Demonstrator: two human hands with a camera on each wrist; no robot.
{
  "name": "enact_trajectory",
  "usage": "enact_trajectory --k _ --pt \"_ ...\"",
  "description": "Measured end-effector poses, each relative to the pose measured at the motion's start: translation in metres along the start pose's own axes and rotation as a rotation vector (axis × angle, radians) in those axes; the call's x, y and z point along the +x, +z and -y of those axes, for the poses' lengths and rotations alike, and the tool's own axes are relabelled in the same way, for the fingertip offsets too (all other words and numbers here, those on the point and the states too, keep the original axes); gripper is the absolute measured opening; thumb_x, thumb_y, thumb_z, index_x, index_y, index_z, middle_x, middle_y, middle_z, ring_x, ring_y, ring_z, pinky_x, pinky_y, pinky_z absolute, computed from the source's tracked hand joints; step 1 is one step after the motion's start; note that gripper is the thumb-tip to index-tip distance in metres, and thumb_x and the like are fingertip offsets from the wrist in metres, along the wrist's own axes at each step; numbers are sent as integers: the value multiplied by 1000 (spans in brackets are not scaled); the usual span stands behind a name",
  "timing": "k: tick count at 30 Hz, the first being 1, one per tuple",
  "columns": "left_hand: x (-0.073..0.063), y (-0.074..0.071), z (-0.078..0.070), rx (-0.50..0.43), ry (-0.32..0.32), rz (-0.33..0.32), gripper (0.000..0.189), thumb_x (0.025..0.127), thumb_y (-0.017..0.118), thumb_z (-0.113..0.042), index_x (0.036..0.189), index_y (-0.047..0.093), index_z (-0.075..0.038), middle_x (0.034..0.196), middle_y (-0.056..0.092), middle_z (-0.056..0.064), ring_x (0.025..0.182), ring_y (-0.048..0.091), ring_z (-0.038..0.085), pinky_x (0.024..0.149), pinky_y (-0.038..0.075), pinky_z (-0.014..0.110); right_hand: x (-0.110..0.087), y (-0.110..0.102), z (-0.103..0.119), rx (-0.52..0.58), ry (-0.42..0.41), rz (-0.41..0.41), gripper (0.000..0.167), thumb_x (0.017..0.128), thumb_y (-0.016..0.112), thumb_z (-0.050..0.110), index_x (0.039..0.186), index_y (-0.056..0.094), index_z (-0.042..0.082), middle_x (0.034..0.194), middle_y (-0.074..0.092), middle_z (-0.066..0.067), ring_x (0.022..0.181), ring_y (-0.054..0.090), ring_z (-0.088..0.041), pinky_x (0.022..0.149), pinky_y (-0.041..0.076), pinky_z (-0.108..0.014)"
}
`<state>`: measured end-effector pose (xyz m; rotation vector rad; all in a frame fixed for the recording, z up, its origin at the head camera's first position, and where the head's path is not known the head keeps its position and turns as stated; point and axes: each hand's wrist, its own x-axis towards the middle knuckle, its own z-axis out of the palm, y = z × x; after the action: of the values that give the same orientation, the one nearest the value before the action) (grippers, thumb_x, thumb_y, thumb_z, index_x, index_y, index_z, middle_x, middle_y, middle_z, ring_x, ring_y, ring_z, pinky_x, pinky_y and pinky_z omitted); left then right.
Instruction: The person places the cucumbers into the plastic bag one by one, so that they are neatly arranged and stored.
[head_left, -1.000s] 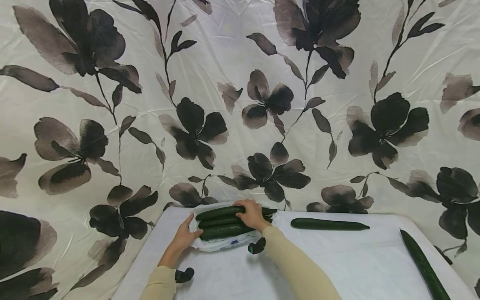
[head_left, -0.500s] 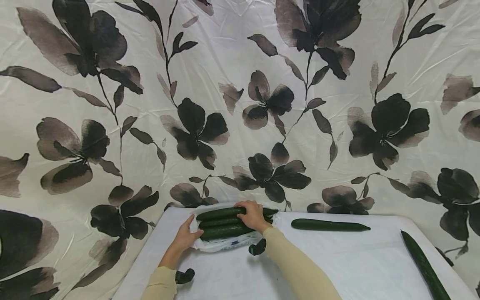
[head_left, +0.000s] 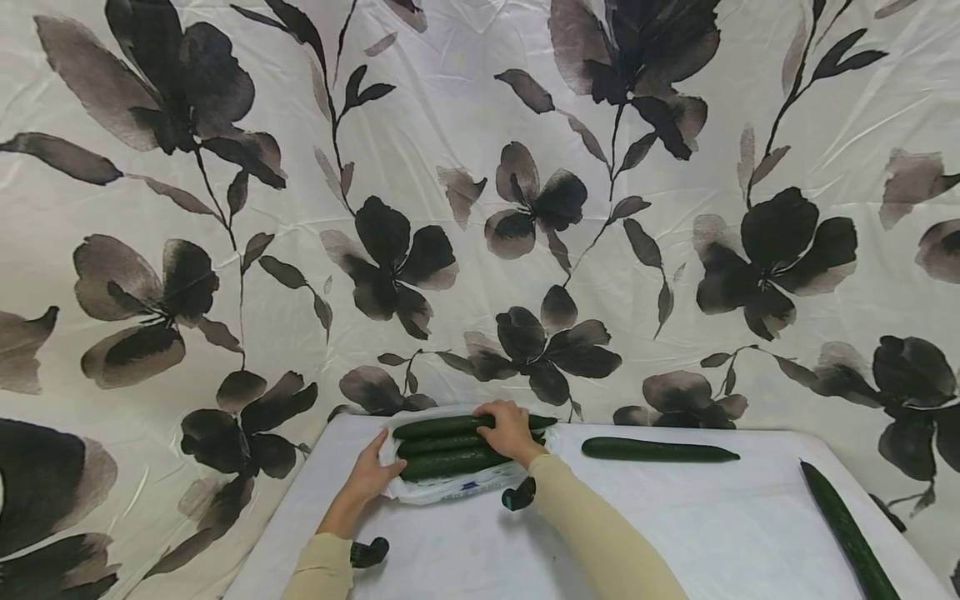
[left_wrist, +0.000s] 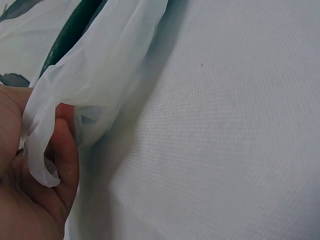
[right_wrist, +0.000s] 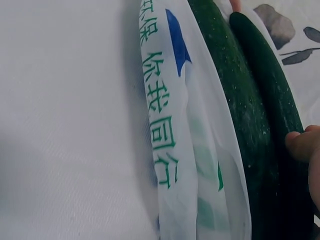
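Note:
Several dark green cucumbers (head_left: pixel 450 463) lie side by side in a white plastic bag (head_left: pixel 438 493) at the table's back left. My left hand (head_left: pixel 366 475) is at the bag's left end. In the left wrist view its fingers curl round a fold of the thin plastic. My right hand (head_left: pixel 510 432) reaches over the bag's right part and grips the rearmost cucumber (head_left: pixel 431 427) from above. Close up in the right wrist view, the thumb (right_wrist: pixel 300 144) presses on that cucumber's side. Green characters and a blue mark are printed on the bag's front.
One loose cucumber (head_left: pixel 660 450) lies along the table's back edge, right of the bag. Another cucumber (head_left: pixel 847 529) lies lengthwise near the right edge. Behind the white table (head_left: pixel 675 533) hangs a floral cloth (head_left: pixel 480 333).
My right hand has shifted slightly to the right over the cucumbers. The left hand, the bag and the loose cucumbers look the same.

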<state>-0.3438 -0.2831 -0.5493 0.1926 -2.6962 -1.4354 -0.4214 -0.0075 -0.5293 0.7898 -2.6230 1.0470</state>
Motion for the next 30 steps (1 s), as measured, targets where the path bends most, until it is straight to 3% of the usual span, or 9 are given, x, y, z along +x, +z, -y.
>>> enact_trajectory --k 10,18,30 --pt "1 1 -1 -11 9 -11 81 88 68 -4 152 20 3 152 23 32 139 20 49 111 19 58 -7 -8 -10 -29 15 -36 24 87 74 15 110 72 18 112 65 -2 106 54 -30 91 33 -56" --pt "0 1 -1 -2 15 -9 79 88 67 -4 151 20 5 150 23 34 137 22 51 110 22 59 -18 -24 -20 -14 -10 -79 22 86 74 11 108 73 12 108 66 -5 104 56 -33 84 36 -56" --pt "0 1 -1 -3 25 -5 80 88 67 -3 151 19 6 151 22 34 138 21 50 111 20 58 -36 -49 -48 -32 -12 -118 20 84 74 8 104 73 11 108 67 -5 107 59 -34 90 40 -60"
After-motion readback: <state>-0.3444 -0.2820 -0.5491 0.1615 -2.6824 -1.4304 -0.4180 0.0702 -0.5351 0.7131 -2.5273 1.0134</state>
